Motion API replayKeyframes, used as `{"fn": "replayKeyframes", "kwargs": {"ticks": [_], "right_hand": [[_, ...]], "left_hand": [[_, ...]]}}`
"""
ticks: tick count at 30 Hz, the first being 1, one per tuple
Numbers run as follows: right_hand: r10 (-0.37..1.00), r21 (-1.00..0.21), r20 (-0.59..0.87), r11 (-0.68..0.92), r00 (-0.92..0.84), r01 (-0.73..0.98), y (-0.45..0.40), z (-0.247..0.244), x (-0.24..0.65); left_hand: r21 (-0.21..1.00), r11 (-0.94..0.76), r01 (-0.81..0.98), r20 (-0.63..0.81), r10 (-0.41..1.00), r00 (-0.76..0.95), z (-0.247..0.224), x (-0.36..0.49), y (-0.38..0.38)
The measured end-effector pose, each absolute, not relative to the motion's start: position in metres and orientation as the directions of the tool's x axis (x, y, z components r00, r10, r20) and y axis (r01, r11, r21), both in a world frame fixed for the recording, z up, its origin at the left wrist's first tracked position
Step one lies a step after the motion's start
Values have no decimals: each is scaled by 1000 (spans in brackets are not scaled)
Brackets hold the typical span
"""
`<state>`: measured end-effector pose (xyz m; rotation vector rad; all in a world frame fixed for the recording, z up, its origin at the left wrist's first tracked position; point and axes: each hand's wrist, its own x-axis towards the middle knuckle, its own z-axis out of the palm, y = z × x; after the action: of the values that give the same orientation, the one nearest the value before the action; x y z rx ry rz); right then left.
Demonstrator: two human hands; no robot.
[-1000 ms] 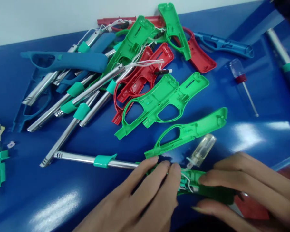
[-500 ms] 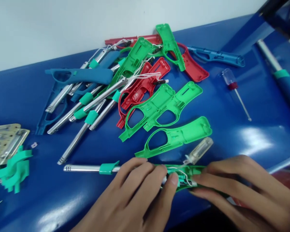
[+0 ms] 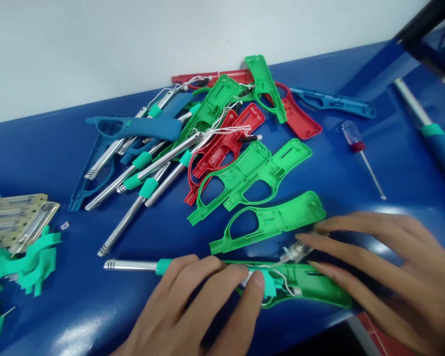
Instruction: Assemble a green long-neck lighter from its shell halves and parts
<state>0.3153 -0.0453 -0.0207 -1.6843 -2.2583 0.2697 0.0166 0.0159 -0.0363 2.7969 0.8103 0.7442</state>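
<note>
My left hand [image 3: 203, 301] is closed over a green lighter casing half [image 3: 330, 289] near the table's front edge. Its thumb presses a teal trigger piece [image 3: 270, 284]; beside that runs a white wire [image 3: 287, 279]. A metal tube [image 3: 131, 265] with a teal collar [image 3: 163, 266] sticks out to the left of this hand. Just above the casing's right part, the fingers of my right hand [image 3: 378, 262] close on a small clear fuel tank [image 3: 298, 251], partly hidden by them. Another green casing half [image 3: 282, 217] lies behind the tank, inner side up.
Green, red [image 3: 300, 118] and blue casing halves [image 3: 144, 127] and several metal tubes [image 3: 120, 222] are piled behind. A screwdriver [image 3: 361, 158] and a blue lighter [image 3: 441, 148] lie right. Clear tanks [image 3: 17, 217] and teal pieces [image 3: 40, 267] sit left.
My right hand has left the wired end of the held casing and moved up onto the clear tank. My left hand stays on the casing. The whole view has shifted slightly.
</note>
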Motion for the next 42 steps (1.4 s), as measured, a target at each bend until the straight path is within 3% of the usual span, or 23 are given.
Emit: {"fn": "replayKeyframes", "kwargs": {"ticks": [2,5,8,12,18,27,42], "right_hand": [[943,-312,164,330,-291,891,-44,-23,316],[940,-310,178,333,-290,890,-42,-27,317],[933,-359,169,359,-318,862,-40,-28,318],[941,-405,169,339,-295,849,-45,-24,318],[958,-389,104,287,-268,875,-65,-23,323],[948,-418,126,317,-292,851,-71,-27,320],[970,-460,155,237,-185,856,-79,-33,314]], "left_hand": [[312,-829,465,408,559,722,-37,17,14],[301,-821,486,382,570,727,-37,17,12],[301,-805,510,335,590,734,-38,18,11],[305,-819,486,381,573,726,-37,20,14],[282,-829,483,251,549,797,-33,12,12],[348,-805,480,307,582,753,-38,17,13],[322,-809,492,297,580,759,-34,17,15]]}}
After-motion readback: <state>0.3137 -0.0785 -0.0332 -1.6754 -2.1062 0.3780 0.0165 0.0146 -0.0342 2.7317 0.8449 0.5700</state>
